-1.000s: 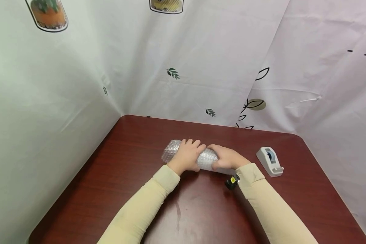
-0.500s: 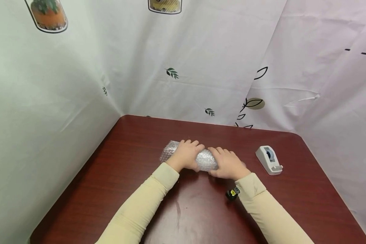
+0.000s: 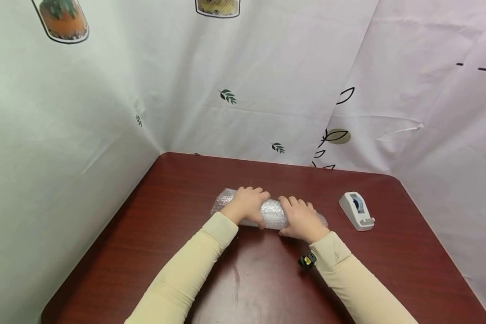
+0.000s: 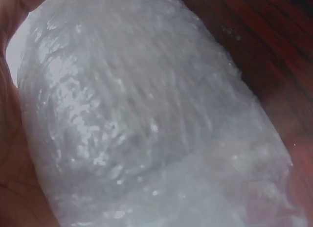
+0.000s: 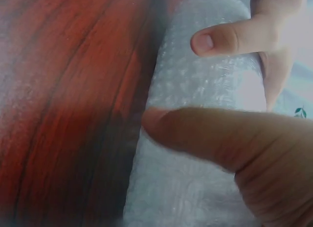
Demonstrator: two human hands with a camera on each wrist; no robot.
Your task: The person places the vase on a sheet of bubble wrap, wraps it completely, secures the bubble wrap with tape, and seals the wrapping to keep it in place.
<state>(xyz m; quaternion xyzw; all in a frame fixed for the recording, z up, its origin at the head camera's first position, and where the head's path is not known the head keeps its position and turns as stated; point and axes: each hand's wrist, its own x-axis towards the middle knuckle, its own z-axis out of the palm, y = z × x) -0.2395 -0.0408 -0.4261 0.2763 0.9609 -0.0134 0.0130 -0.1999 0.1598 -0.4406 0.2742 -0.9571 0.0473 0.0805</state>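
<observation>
A long roll wrapped in bubble wrap (image 3: 273,214) lies crosswise on the dark red-brown table; whatever is inside is hidden. My left hand (image 3: 248,205) grips it left of its middle, fingers over the far side and thumb on the near side. In the left wrist view, the loose end of the bubble wrap (image 4: 146,100) sticks out past that hand. My right hand (image 3: 303,219) holds the roll toward its right end, fingers over the top. The right wrist view shows the right thumb (image 5: 195,134) lying across the wrap, with the left thumb (image 5: 220,39) farther along.
A white tape dispenser (image 3: 356,211) with a roll of tape stands to the right of the right hand. Behind the table (image 3: 154,252) and at its sides hangs a white printed cloth (image 3: 259,81). A small black device (image 3: 307,261) sits at the right wrist.
My right hand has shifted its hold, its fingers now spread over the top of the roll and its wrist a little nearer to me. The left hand stays nearly in place.
</observation>
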